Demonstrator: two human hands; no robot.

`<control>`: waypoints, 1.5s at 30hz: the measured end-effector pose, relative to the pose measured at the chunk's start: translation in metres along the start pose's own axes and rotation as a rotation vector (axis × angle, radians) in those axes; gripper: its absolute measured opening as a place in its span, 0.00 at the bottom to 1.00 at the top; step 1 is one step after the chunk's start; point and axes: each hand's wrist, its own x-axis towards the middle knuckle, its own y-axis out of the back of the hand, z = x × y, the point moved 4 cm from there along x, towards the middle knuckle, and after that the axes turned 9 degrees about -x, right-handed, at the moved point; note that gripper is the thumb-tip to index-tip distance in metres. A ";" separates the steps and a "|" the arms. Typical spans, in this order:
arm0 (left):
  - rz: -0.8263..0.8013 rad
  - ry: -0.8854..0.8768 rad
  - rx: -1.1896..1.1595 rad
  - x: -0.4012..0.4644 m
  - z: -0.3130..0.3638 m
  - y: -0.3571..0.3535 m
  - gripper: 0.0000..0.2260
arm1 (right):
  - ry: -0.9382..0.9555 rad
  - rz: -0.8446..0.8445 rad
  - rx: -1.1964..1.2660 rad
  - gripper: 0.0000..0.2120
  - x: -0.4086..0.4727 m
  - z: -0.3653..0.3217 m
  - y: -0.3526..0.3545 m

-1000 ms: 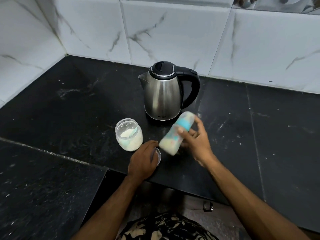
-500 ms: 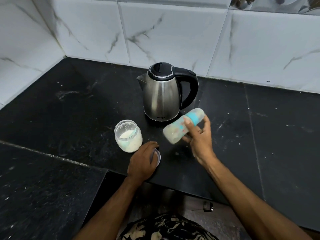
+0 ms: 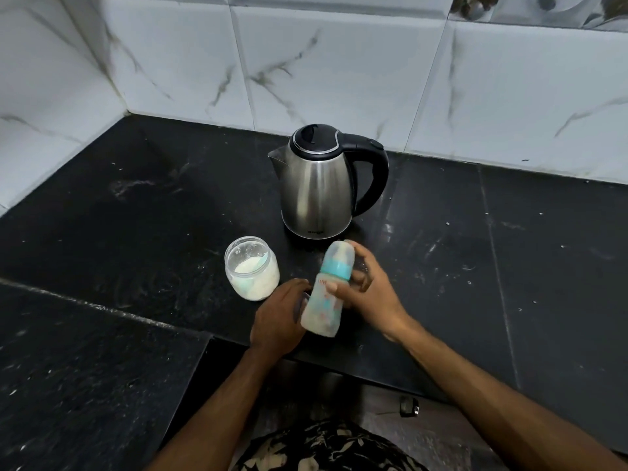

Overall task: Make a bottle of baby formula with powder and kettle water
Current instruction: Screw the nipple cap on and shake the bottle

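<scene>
My right hand (image 3: 368, 294) grips a baby bottle (image 3: 326, 294) with a teal collar and a clear cap, held above the counter nearly upright, cap end tilted away from me; cloudy whitish liquid shows inside. My left hand (image 3: 277, 321) rests palm down on the black counter (image 3: 136, 232) just left of the bottle, covering a small clear lid whose edge shows by the fingers. An open glass jar (image 3: 251, 268) of white formula powder stands to the left. A steel kettle (image 3: 319, 185) with a black lid and handle stands behind.
White marble-look tiles (image 3: 339, 62) wall the counter at the back and left. The counter's front edge steps back where I stand. A small dark object (image 3: 407, 406) lies on the floor below.
My right hand has swung the bottle from a steep sideways tilt, cap to the right, back to nearly upright and closer to my left hand. The left hand stayed put.
</scene>
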 end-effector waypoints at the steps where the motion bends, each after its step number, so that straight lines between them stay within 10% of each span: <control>1: 0.004 0.004 -0.002 0.000 0.000 0.000 0.18 | 0.013 0.001 -0.011 0.35 0.001 -0.001 0.002; 6: 0.063 -0.017 0.000 0.000 0.004 0.001 0.17 | -0.016 0.364 0.384 0.30 0.019 -0.008 0.029; 12: 0.017 -0.020 -0.015 0.001 0.005 0.002 0.18 | 0.005 -0.006 -0.036 0.31 0.005 0.000 -0.002; 18: 0.070 0.001 0.011 -0.001 0.005 0.003 0.17 | -0.001 0.375 0.397 0.28 0.023 -0.013 0.028; 23: 0.020 -0.020 -0.005 0.002 0.009 0.004 0.16 | -0.032 -0.007 0.008 0.32 -0.003 -0.007 0.000; 29: 0.073 -0.017 0.001 -0.001 0.008 0.004 0.17 | -0.005 0.348 0.335 0.29 0.017 -0.015 0.031; 34: 0.045 -0.034 -0.024 0.001 0.014 0.006 0.18 | -0.001 -0.017 -0.040 0.34 0.001 -0.007 -0.003; 40: 0.093 -0.011 -0.020 -0.001 0.012 0.005 0.16 | 0.016 0.338 0.400 0.25 0.020 -0.021 0.022; 45: 0.065 -0.063 -0.020 0.000 0.019 0.008 0.18 | -0.007 -0.024 -0.002 0.36 0.001 -0.008 -0.003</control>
